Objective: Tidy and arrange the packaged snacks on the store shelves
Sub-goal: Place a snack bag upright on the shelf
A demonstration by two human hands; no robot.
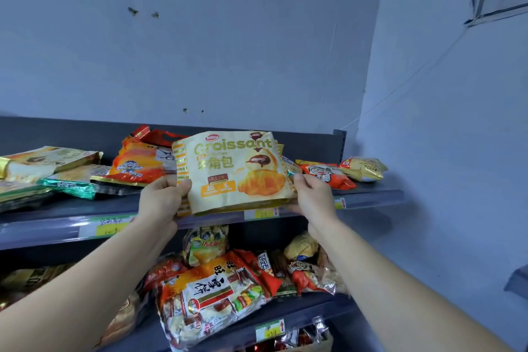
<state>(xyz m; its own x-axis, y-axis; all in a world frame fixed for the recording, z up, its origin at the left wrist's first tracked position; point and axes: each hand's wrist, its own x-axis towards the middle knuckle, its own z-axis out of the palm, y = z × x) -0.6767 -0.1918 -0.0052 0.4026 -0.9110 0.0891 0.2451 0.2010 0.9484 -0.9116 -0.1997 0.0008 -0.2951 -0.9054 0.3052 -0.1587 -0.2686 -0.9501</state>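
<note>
Croissant bag [233, 171] at shelf [371, 198] edge

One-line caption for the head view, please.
Left hand and right hand hold a yellow croissant bag upright at the upper shelf among scattered snack packs.

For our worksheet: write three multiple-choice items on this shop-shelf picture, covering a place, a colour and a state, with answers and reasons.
1. Where is the croissant bag?
A. on the floor
B. on the lower shelf
C. at the top shelf
2. What is its main colour?
A. pale yellow
B. blue
C. black
3. How is it held?
A. by nobody
B. by both hands, at its sides
C. by one hand, on top
Answers: 1 C, its bottom edge is at that shelf's front rail. 2 A, the front is cream-yellow. 3 B, the left hand and right hand grip opposite sides.
</note>
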